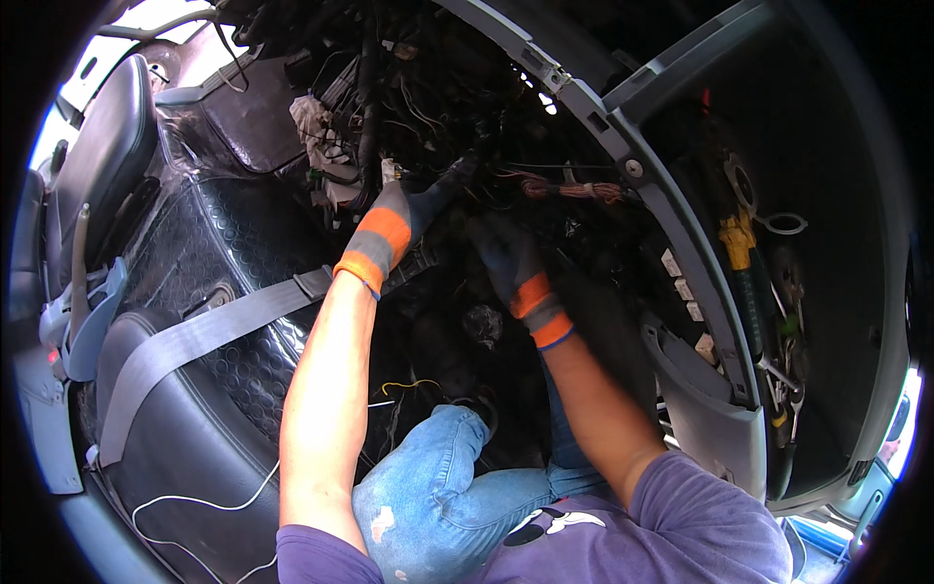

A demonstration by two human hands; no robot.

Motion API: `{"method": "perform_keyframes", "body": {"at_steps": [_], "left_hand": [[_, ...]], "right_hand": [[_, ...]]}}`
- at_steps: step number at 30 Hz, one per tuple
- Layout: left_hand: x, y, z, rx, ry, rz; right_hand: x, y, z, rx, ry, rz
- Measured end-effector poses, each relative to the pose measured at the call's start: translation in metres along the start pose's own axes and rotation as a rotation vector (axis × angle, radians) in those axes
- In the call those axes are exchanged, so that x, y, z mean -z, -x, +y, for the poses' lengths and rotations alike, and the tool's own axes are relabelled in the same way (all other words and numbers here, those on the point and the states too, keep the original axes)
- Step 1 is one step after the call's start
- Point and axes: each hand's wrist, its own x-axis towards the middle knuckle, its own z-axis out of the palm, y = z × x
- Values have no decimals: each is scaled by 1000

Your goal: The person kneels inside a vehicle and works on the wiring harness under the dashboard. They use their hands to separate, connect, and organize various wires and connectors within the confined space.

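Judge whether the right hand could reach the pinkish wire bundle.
Probably yes: the right hand is near the wire bundle, and no solid barrier shows between them, though that area is dark.

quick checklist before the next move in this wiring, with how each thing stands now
1. Gloves worn: ok, on both the left hand and the right hand.
2. Left grip visible: cannot tell, the fingertips are lost in the dark.
3. Right grip visible: cannot tell, also in deep shadow.
4. Reddish wire bundle out of both hands: ok, it lies to the right of them, apart from both.
5. Grey belt strap clear of the work: not ok, it runs behind the left arm; contact cannot be judged.
6. Tools away from the hands: ok, they lie on the dark panel at far right.
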Motion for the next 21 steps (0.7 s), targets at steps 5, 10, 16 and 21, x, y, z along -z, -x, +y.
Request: {"method": "perform_keyframes", "body": {"at_steps": [5, 10, 16, 21], "left_hand": [[20, -6, -34, -196, 221, -34], [-16, 26, 30, 16, 436, 90], [19, 16, -22, -459, -592, -48], [-6, 11, -17, -402, -71, -49]], "right_hand": [[-16, 7, 7, 65, 376, 15], [-28, 4, 37, -55, 138, 193], [-34, -13, 98, 151, 261, 60], [-31, -14, 124, -177, -271, 116]]}}
